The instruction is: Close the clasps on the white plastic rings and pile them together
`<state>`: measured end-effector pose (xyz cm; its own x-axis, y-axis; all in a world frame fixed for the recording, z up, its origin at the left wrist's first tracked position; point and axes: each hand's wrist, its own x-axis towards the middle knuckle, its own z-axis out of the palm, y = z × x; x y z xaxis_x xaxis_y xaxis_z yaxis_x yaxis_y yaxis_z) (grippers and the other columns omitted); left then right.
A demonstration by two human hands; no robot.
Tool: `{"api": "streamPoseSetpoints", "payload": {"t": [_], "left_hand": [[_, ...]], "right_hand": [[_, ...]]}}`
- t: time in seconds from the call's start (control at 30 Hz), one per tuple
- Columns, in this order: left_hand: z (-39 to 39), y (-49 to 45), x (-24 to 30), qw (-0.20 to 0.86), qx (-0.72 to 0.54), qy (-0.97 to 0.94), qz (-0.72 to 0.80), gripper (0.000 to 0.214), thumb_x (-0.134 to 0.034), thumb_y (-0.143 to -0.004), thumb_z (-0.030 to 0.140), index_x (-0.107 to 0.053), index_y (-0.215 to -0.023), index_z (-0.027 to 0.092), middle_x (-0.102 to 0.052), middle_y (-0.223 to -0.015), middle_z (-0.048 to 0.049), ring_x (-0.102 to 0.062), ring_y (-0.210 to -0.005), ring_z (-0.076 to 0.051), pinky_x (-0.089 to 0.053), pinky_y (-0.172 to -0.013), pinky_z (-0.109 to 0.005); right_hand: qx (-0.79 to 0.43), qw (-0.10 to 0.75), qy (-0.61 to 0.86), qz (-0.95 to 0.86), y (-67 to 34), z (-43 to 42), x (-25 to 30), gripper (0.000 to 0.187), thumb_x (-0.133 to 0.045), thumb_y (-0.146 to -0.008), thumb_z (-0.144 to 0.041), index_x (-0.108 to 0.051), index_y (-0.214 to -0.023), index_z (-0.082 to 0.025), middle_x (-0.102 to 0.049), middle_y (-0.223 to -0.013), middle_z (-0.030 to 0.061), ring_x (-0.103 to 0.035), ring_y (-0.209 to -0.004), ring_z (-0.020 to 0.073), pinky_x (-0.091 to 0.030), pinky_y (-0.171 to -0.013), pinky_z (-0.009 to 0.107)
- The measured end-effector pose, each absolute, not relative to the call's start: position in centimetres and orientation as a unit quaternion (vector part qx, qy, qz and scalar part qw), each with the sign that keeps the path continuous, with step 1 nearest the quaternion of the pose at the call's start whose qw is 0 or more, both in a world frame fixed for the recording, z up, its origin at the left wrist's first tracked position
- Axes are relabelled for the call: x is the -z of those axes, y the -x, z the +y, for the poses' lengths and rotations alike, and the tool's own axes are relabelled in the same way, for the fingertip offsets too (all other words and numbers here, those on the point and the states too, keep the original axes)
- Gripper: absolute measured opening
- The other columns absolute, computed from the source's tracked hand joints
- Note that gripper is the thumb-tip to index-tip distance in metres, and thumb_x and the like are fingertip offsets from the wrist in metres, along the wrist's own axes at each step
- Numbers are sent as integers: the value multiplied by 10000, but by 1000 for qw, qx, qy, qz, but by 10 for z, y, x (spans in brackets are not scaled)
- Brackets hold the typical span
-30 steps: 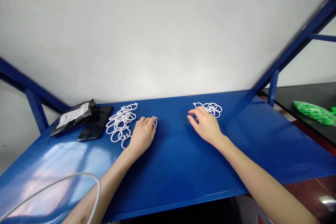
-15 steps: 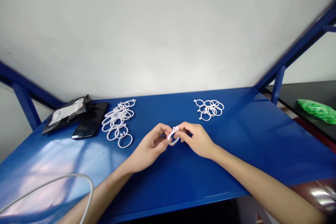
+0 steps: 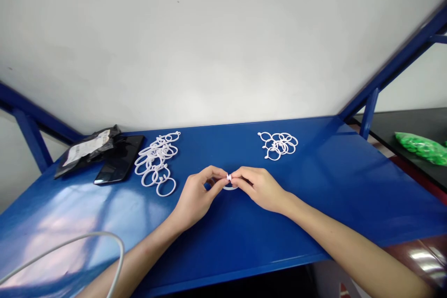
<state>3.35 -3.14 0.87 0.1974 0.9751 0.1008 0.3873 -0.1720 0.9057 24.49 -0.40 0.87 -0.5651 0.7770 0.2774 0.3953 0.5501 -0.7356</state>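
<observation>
Left hand [image 3: 195,195] and right hand [image 3: 263,189] pinch one white ring [image 3: 230,188]

At the far side is a pale wall [image 3: 223,46]. The blue table [image 3: 244,251] extends before it. At far left on the table lies a black bag [image 3: 78,165], which overlaps a flat black device [image 3: 120,164]. To the right of this device is a larger pile of rings [image 3: 161,153]; a smaller pile of rings [image 3: 278,144] lies far, to the right. The white ring is in the middle, between the hands. Each hand has its fingertips closed on the ring's small fastening, and the curve shows at the near side.
</observation>
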Motion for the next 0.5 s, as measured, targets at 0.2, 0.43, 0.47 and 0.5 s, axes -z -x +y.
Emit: {"api": "streamPoseSetpoints", "payload": {"t": [0.2, 0.43, 0.47, 0.5], "left_hand": [[-32, -31, -6, 348, -386, -692, 501, 115, -695, -919, 320, -769, -917, 233, -784, -876, -6, -715, -782, -167, -537, -744, -275], [-32, -29, -6, 293, -414, -736, 449, 46, -725, -901, 217, -760, -872, 221, -769, -829, 12, -714, -732, -125, -533, -687, -212], [-32, -29, -7, 284, -415, -743, 442, 47, -724, -900, 201, -756, -870, 217, -766, -825, 13, -712, -728, -121, -534, -687, -209], [-32, -29, -7, 275, -416, -749, 435, 48, -723, -900, 188, -752, -871, 214, -764, -824, 12, -711, -727, -118, -536, -688, -206]], "right_hand": [[-272, 292, 338, -852, -245, -6, -9, 192, -519, -1057, -269, -703, -1031, -220, -763, -989, 21, -717, -860, 160, -524, -743, 269], [-212, 289, 298, -885, -248, -7, -8, 279, -437, -1092, -304, -691, -1046, -197, -752, -969, 37, -706, -814, 152, -530, -708, 265], [-201, 286, 292, -890, -248, -8, -9, 292, -422, -1096, -302, -688, -1045, -194, -749, -963, 40, -703, -806, 152, -528, -700, 266], [-192, 284, 286, -895, -248, -8, -9, 301, -410, -1098, -298, -685, -1044, -190, -745, -954, 42, -699, -795, 152, -524, -690, 267]]}}
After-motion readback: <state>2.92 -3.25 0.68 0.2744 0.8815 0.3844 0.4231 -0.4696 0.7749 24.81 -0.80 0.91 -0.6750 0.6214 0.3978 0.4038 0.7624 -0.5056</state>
